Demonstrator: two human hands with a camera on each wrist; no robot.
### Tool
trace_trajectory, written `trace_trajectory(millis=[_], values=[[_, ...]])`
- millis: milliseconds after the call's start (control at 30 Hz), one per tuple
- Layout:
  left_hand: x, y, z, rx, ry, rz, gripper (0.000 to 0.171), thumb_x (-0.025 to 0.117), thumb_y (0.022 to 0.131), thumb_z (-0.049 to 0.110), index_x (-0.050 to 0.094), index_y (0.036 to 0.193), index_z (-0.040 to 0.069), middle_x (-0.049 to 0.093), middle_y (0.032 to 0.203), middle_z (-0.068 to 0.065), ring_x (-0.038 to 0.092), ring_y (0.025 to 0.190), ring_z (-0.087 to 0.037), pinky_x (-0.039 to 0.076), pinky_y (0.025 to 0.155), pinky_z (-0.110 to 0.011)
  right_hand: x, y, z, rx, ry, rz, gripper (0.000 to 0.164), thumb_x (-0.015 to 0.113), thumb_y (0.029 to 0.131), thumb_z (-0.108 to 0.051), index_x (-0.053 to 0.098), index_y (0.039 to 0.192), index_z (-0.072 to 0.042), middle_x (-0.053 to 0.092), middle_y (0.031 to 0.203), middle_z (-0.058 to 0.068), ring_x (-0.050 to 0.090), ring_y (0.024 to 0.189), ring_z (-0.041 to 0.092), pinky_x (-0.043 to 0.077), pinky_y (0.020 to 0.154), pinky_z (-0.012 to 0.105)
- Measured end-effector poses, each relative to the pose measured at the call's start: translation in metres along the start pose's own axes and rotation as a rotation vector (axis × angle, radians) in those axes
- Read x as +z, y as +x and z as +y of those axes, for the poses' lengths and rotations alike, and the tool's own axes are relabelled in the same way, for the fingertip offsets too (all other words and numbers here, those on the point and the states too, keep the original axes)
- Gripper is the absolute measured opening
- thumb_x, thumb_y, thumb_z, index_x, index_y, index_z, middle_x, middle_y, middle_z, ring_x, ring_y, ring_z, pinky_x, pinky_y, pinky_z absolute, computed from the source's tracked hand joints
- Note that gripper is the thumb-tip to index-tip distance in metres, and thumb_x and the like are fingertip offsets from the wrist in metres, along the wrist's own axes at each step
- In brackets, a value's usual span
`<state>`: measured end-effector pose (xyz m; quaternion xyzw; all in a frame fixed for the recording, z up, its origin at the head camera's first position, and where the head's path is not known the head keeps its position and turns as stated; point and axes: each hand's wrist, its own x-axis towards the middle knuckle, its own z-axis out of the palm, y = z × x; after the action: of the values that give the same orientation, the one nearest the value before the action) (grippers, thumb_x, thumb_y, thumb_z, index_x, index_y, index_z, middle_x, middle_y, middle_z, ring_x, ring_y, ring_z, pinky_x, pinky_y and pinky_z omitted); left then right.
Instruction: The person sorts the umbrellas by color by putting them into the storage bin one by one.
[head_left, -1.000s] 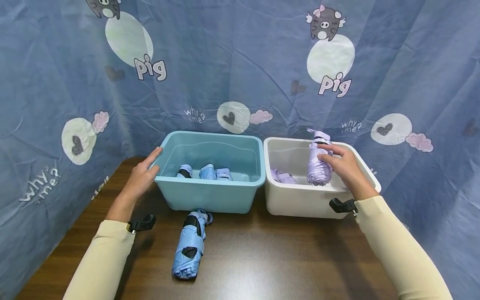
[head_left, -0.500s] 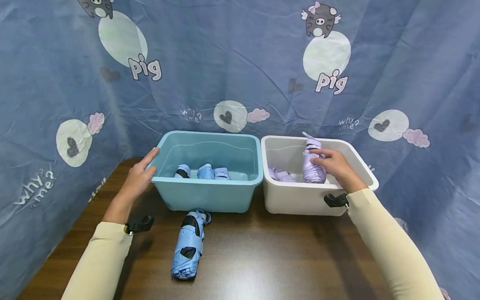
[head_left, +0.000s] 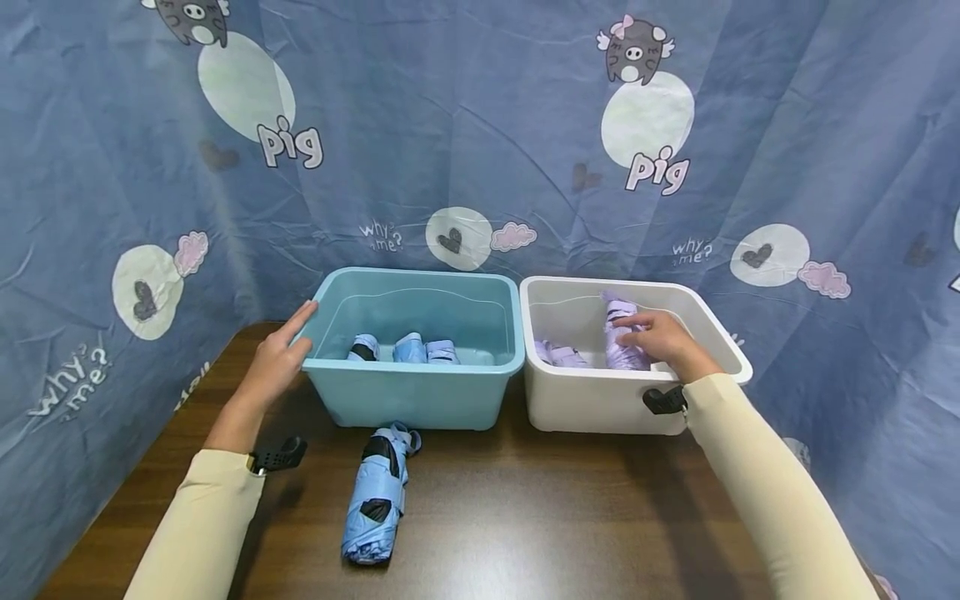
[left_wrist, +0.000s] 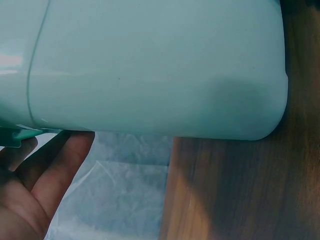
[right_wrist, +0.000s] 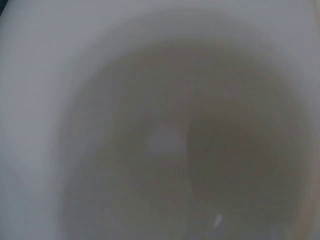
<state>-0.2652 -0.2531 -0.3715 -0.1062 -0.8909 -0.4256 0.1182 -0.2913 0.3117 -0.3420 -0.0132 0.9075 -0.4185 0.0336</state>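
My right hand (head_left: 660,340) grips a folded purple umbrella (head_left: 621,333) inside the white bin (head_left: 600,400), its wrist over the front rim. The umbrella stands lengthwise, its strap end toward the back wall. To its left, more purple umbrellas (head_left: 567,357) lie on the bin floor. My left hand (head_left: 272,367) rests against the left side of the teal bin (head_left: 412,398), fingers fairly straight along the rim. In the left wrist view, the fingers (left_wrist: 65,162) touch the teal bin's outer wall (left_wrist: 160,70). The right wrist view is blurred, filled by the white bin's wall (right_wrist: 30,75).
Several folded blue umbrellas (head_left: 409,348) lie in the teal bin. Another blue umbrella (head_left: 375,497) lies on the brown wooden table (head_left: 540,508) before it. The bins stand side by side, with a blue printed curtain (head_left: 465,150) close behind.
My right hand has lowered the purple umbrella from above the rim down into the white bin and slightly left. The left hand stays at the teal bin. The head view has shifted slightly.
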Motion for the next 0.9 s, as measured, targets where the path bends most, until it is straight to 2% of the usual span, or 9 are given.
trace_trajectory(millis=[233,533,600,700,800,900], values=[[0.0012,0.0006,-0.0026,0.006,0.001,-0.007,0.057,0.033,0.098,0.015,0.025,0.154,0.019,0.019,0.159,-0.002,0.027,0.139,-0.041,0.028,0.101,-0.062,0.0006,0.0026,0.005,0.068,-0.088,-0.054,0.045,0.068,0.085,-0.007,0.059,0.127,0.005,0.053,0.097,0.017,0.045,0.062,0.011,0.041,0.052,0.024],[-0.0003,0.0014,-0.0015,0.006,-0.012,0.004,0.056,0.034,0.098,0.017,0.027,0.154,0.02,0.02,0.159,-0.003,0.023,0.141,-0.041,0.025,0.105,-0.064,0.0001,0.0037,0.001,0.03,-0.249,-0.051,0.041,0.069,0.08,-0.005,0.065,0.12,0.004,0.058,0.102,0.023,0.048,0.071,0.018,0.041,0.056,0.026],[-0.0006,0.0011,-0.0009,0.004,-0.008,0.002,0.057,0.034,0.098,0.017,0.027,0.154,0.02,0.02,0.159,-0.004,0.023,0.141,-0.041,0.024,0.105,-0.065,0.0011,0.003,-0.0005,0.055,-0.206,-0.059,0.041,0.064,0.082,-0.003,0.063,0.121,0.005,0.059,0.102,0.024,0.051,0.075,0.02,0.048,0.061,0.027],[-0.0011,0.0011,-0.0005,0.011,-0.008,0.012,0.057,0.035,0.097,0.015,0.028,0.153,0.018,0.022,0.159,-0.005,0.024,0.141,-0.042,0.024,0.106,-0.064,0.0026,0.0023,-0.0026,0.097,-0.07,-0.062,0.039,0.058,0.089,-0.003,0.058,0.127,0.009,0.058,0.115,0.029,0.063,0.092,0.033,0.056,0.077,0.036],[-0.0003,0.0009,-0.0005,0.014,-0.02,0.017,0.057,0.036,0.097,0.013,0.029,0.153,0.017,0.022,0.159,-0.006,0.024,0.141,-0.041,0.024,0.106,-0.063,0.0034,0.001,-0.0033,0.126,0.043,-0.066,0.04,0.052,0.096,-0.007,0.051,0.132,0.011,0.05,0.132,0.032,0.054,0.117,0.045,0.051,0.089,0.046],[0.0,-0.0002,-0.0008,0.005,-0.033,0.013,0.057,0.035,0.097,0.013,0.028,0.153,0.018,0.021,0.159,-0.007,0.023,0.141,-0.042,0.023,0.106,-0.065,0.0037,0.0008,-0.003,0.151,0.048,-0.061,0.042,0.053,0.097,-0.013,0.051,0.133,0.008,0.049,0.134,0.03,0.05,0.122,0.045,0.049,0.092,0.049]])
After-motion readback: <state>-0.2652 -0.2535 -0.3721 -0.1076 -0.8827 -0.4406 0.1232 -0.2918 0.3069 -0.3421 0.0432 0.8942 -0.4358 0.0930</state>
